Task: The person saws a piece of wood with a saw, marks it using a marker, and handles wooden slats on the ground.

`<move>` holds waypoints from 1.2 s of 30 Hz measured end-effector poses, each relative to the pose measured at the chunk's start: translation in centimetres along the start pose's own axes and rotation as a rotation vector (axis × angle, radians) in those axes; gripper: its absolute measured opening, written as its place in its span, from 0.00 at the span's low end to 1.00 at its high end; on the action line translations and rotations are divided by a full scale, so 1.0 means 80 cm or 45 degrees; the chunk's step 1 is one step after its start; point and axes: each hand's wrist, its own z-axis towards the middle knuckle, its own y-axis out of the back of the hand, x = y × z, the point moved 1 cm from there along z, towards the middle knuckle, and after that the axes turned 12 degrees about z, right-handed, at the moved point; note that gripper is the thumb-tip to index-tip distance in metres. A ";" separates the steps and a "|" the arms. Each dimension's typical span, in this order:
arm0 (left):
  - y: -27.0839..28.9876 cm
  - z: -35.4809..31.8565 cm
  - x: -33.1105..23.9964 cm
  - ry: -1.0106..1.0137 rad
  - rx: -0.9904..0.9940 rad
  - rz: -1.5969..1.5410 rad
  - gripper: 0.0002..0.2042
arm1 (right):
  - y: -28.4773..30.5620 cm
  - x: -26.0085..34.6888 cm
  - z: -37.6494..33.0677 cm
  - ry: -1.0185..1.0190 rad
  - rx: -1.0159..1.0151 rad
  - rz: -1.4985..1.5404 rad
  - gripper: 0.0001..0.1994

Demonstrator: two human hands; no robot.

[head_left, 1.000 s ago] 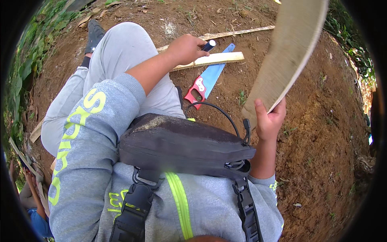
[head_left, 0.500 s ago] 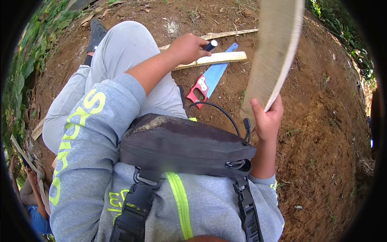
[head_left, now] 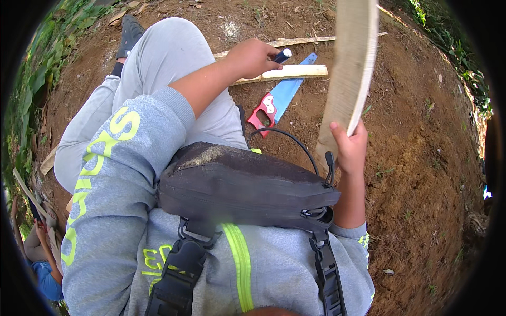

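My left hand is closed round a dark cylinder with a pale, shiny end; most of it is hidden in the fingers, so its kind does not show. My right hand grips the lower end of a long wooden board, thumb on its broad face. The board rises steeply and runs out of view at the top. Beyond my knee, a handsaw with a blue blade and red handle lies on the soil, its blade partly under a pale wooden strip.
Another thin wooden strip lies farther off on the brown soil. A black bag with straps sits across my front. At the lower left, another person in blue is near some wood. Green plants line the left side.
The board has swung left at its upper part and stands more upright. My left hand has shifted slightly right with the dark cylinder still in it.
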 end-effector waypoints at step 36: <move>-0.004 -0.010 0.008 0.066 0.051 -0.177 0.24 | -0.014 0.054 0.012 0.479 -0.062 0.056 0.25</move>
